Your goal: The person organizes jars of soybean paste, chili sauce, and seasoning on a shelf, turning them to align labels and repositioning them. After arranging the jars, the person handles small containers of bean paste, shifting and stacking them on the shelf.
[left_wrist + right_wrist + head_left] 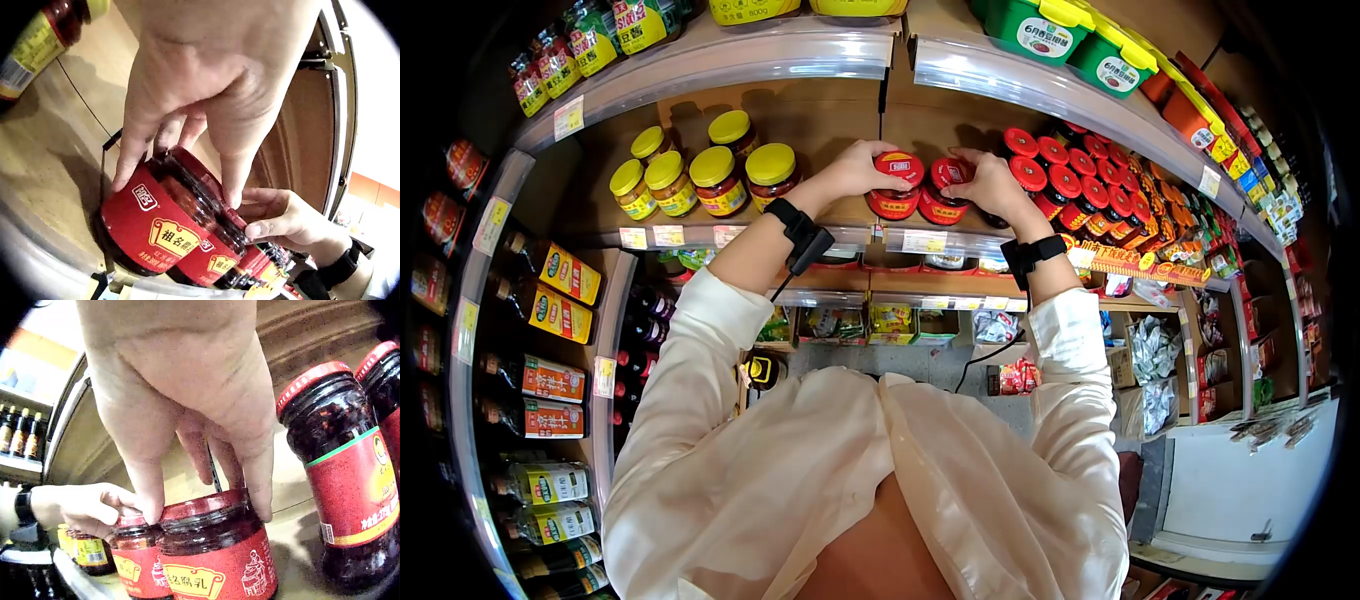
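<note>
A cream long-sleeved shirt (730, 480) fills the bottom of the head view. Beyond it, both hands reach onto the pale wooden shelf (840, 215). The left hand (862, 165) curls its fingers over the lid of a squat dark glass jar with a red lid and red label (895, 187). The right hand (992, 183) grips a second matching red-labelled glass jar (945, 190) the same way, touching the first, on the shelf's front edge. Left of this pair stand yellow-lidded glass jars of red paste (718, 180); right of it, rows of taller red-capped dark sauce jars (1090, 185). Full glass likely feels heavy, rigid, smooth and breakable; holding around the ribbed lid rim or the shoulder beneath seems surest.
</note>
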{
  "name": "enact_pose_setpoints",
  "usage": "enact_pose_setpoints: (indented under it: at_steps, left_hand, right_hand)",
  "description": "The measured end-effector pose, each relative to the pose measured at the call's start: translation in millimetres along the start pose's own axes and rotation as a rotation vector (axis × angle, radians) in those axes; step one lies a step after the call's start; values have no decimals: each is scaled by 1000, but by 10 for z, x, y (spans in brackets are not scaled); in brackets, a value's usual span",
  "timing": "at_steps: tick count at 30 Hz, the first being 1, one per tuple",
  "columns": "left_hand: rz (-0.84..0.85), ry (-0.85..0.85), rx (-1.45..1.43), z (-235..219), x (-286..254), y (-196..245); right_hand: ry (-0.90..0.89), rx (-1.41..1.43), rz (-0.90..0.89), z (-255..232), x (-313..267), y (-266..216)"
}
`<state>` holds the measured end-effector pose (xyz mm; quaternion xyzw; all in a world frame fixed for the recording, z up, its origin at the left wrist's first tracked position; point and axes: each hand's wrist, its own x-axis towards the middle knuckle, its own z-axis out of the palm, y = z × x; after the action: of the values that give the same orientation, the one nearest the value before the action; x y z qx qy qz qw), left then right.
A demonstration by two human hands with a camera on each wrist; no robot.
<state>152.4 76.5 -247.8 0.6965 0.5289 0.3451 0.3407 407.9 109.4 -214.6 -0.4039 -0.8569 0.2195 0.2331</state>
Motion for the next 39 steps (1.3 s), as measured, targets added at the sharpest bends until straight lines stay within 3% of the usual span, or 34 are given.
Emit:
enact_pose_setpoints:
  at_steps: [29, 38, 39]
  left_hand:
    - [37, -34, -51, -4, 56, -120]
    - [128, 113, -39, 138, 61, -374]
    - [86, 86, -98, 126, -22, -246]
  right_hand:
    - [63, -51, -18, 26, 1, -45]
    - [63, 48, -5, 102, -95, 70]
    - [86, 70, 0, 135, -95, 108]
